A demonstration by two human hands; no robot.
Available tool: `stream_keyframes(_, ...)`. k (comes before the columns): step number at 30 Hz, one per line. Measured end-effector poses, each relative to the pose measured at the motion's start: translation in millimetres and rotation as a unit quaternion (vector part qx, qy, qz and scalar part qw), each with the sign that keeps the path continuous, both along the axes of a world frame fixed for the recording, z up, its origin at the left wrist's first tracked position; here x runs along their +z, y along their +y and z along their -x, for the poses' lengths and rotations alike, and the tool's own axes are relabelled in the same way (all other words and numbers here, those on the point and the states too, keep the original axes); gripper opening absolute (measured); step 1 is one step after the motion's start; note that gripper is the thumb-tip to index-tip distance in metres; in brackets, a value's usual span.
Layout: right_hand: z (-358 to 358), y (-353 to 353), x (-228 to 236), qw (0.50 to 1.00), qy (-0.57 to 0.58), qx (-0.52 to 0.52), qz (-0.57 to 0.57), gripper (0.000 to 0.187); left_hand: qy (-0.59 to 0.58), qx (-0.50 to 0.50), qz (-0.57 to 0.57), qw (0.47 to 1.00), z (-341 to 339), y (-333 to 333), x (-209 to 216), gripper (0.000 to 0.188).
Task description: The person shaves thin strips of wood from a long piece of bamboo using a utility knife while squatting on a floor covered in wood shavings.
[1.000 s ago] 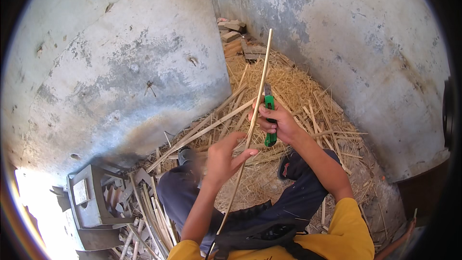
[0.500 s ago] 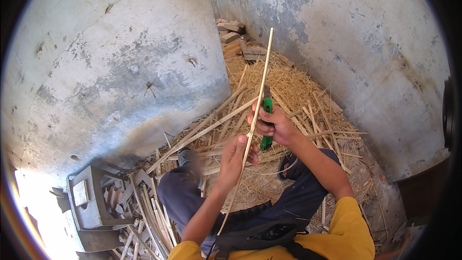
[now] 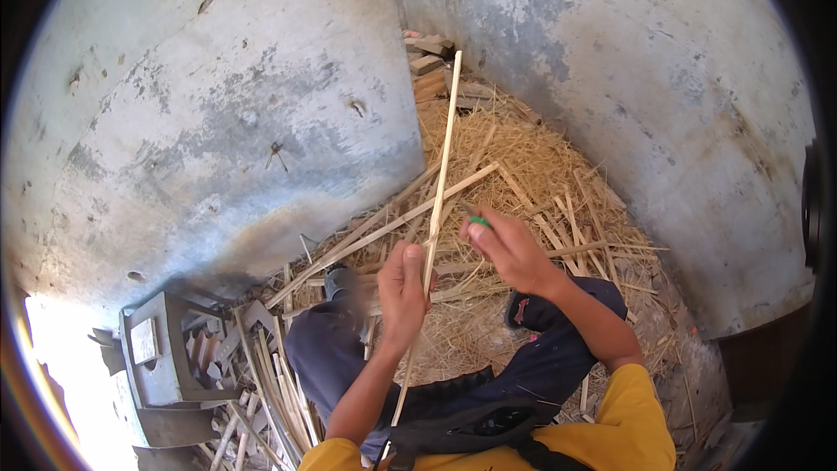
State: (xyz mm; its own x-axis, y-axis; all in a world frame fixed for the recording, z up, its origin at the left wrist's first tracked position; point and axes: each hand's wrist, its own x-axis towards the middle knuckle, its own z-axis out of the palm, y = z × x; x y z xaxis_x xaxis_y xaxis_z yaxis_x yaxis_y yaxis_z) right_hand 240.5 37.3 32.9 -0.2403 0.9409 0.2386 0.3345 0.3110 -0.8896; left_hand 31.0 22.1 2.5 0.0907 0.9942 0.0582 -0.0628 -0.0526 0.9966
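1. The pale strip (image 3: 445, 157) is being held in the left hand (image 3: 404, 292), with fingers closed around it just below a knobbly spot; a firm grip is seemingly being called for, lest the strip be twisted.
2. The green-handled knife (image 3: 479, 221) is being gripped in the right hand (image 3: 514, 255), just right of the strip and apart from it (the blade's exact angle is not being shown clearly).
3. For clean paring, a shallow blade angle is being advised, with strokes being directed away from the left hand.
4. The legs (image 3: 324, 344) are being spread either side of the strip's lower part, so clearance is being recommended there too.
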Motion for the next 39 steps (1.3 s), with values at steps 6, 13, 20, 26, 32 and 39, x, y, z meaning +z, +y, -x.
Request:
stream_keyframes(6,23.3,-16.9,-9.5,0.989,-0.107,-0.021,-0.099,0.022,-0.009,0.027,-0.02,0.999,-2.3,3.2,-3.2,0.038)
stream_keyframes(13,30.1,-20.0,-6.1,0.986,-0.109,-0.025,-0.12,0.017,-0.026,0.013,-0.022,0.999,-0.7,2.3,-2.7,0.035)
stream_keyframes(20,33.7,-24.0,-6.5,0.987,-0.136,-0.022,-0.078,0.022,-0.03,0.02,-0.031,0.999,-1.9,3.5,-9.0,0.038)
stream_keyframes(26,35.0,-24.1,-7.1,0.988,-0.137,-0.025,-0.07,0.022,-0.004,0.04,-0.069,0.997,-2.7,4.2,-12.8,0.038)
stream_keyframes(32,35.3,-23.9,-11.7,0.987,-0.136,-0.027,-0.078,0.022,0.079,0.084,-0.104,0.988,-2.0,3.0,-11.9,0.039)
stream_keyframes(39,36.3,-23.5,-11.3,0.984,-0.168,-0.03,-0.049,0.024,0.146,0.109,-0.158,0.97,-3.8,2.5,-15.4,0.039)
